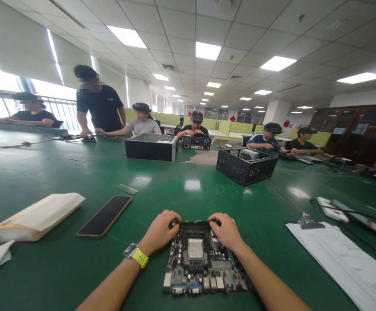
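Note:
A motherboard [216, 276] lies flat on the green table, its row of ports facing me and a silver processor [195, 249] in the socket. My left hand [162, 232] has its fingers closed at the board's far left corner; a yellow-strapped watch [137, 255] is on that wrist. At the far right corner, my right hand [227, 231] is closed in the same way. Between the two hands runs a dark strip [194, 225] along the far edge. Small dark pieces show by the fingertips of both hands, and I cannot make out what they are.
Left of me lie a phone [105, 216], a thin strip [127, 188] and a paper packet [42, 216]. On the right are a clipboard [346, 255] and cables. Open computer cases [248, 166] [152, 147] stand farther back, with several people around the table.

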Demonstrator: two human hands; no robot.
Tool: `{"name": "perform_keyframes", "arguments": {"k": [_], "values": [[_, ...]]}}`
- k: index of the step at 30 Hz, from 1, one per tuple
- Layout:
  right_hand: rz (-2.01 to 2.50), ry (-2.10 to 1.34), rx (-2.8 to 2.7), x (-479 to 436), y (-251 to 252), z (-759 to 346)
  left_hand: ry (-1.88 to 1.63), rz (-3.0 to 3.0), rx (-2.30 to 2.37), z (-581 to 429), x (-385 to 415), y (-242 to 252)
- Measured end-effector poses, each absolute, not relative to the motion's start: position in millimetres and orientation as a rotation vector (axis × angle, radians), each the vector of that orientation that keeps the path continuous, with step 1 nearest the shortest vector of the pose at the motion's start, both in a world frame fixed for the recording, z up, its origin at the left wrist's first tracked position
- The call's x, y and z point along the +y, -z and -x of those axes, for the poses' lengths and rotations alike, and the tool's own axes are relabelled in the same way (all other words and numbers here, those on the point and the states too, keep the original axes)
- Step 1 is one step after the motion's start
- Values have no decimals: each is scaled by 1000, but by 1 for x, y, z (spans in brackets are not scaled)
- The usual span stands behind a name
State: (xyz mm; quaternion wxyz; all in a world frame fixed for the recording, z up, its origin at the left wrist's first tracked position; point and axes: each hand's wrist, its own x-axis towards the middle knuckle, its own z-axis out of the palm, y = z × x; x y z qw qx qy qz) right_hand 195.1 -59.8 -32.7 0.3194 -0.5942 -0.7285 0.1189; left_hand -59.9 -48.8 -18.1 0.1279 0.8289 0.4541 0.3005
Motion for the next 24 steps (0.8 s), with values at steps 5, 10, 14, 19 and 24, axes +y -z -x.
{"name": "perform_keyframes", "arguments": {"k": [5,10,14,19,24], "values": [[1575,-320,-1918,-59,33,-196,-894,-2409,1328,61,-49,18],[1568,-310,-1917,-60,32,-195,-901,-2402,1329,61,-49,18],[1577,-312,-1916,-60,31,-195,-887,-2393,1335,61,-49,18],[1592,-320,-1910,-61,30,-194,-890,-2391,1338,61,-50,18],[1604,-322,-1918,-61,29,-193,-882,-2396,1371,60,-50,16]]}}
